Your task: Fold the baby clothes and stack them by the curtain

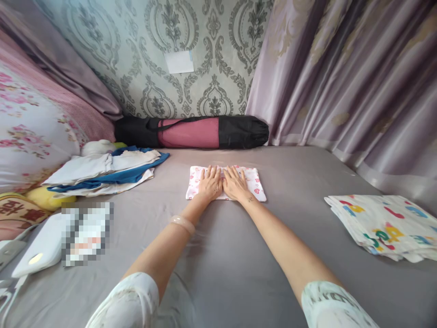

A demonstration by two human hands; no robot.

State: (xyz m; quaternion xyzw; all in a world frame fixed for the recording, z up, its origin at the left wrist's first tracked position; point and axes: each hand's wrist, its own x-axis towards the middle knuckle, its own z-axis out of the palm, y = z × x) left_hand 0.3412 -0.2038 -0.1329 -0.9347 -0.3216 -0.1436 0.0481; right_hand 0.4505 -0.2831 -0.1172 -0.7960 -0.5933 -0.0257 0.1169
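Observation:
A small folded white cloth with pink prints (254, 180) lies on the grey bed sheet (239, 255) in the middle of the view. My left hand (209, 182) rests flat on its left half, fingers stretched out and together. My right hand (235, 182) lies flat beside it on the cloth, fingers spread forward. The two hands touch side by side. A pale bangle (182, 223) sits on my left wrist.
A pile of white and blue clothes (109, 171) lies at the left. A folded cloth with coloured letters (384, 225) lies at the right. A black and pink rolled mat bag (191, 132) lines the wall. Floral pillows (30, 132) and curtains (358, 82) flank the bed.

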